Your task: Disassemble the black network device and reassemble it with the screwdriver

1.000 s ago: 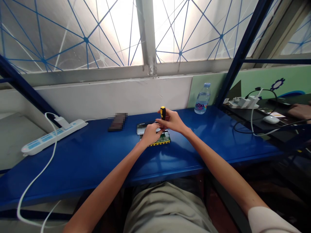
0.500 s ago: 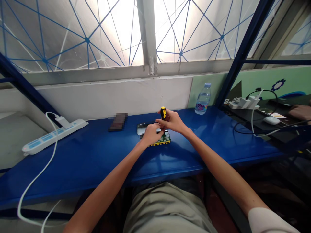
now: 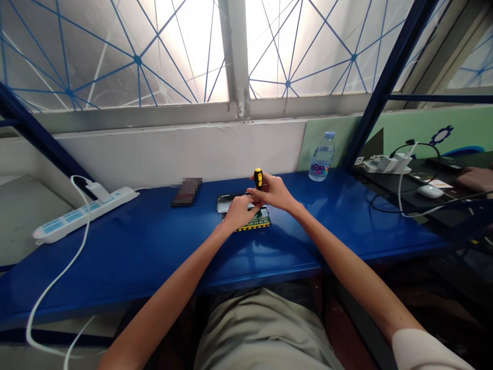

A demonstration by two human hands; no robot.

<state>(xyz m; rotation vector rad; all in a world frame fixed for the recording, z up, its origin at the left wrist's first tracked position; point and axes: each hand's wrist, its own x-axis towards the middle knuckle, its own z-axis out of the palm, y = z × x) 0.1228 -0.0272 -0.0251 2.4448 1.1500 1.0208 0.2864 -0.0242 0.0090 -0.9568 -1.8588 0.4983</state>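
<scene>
My right hand (image 3: 276, 192) grips a black-and-yellow screwdriver (image 3: 258, 178), held upright with its handle pointing up. Its shaft and tip are hidden behind my fingers. Close against it, my left hand (image 3: 239, 211) has its fingers pressed together low by the shaft; whatever they pinch is hidden. Beneath both hands lies a green circuit board (image 3: 262, 218) with a yellow-and-black strip along its near edge. Just behind the board is a dark case or tray (image 3: 224, 203) with a shiny pale surface, partly covered by my left hand.
On the blue table (image 3: 154, 246), a dark flat object (image 3: 187, 192), blurred out, lies left of the board. A white power strip (image 3: 84, 216) with a cable sits far left. A water bottle (image 3: 322, 158) stands back right. Beyond are a white mouse (image 3: 430, 191), cables and another person's hand (image 3: 475, 180).
Almost nothing differs. The view has shifted very slightly; both hands and the screwdriver keep the same place over the board.
</scene>
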